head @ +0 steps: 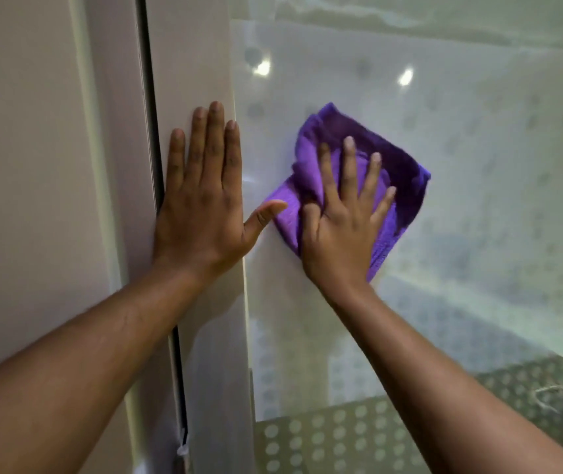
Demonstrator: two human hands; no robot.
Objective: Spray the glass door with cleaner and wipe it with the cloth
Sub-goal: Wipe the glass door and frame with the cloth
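The glass door (461,206) fills the right half of the view, its pane showing reflections and rows of frosted dots. A purple cloth (399,165), crumpled, lies flat against the glass near the pane's left edge. My right hand (341,220) presses on the cloth with fingers spread, thumb tucked into a fold. My left hand (201,200) lies flat and open on the pale door frame (191,70), just left of the cloth, holding nothing. No spray bottle is in view.
A dark gap (151,131) runs down between the door frame and the white wall panel (23,165) at the left. A dotted frosted band (341,439) crosses the glass at the bottom. Two bright light reflections show near the top.
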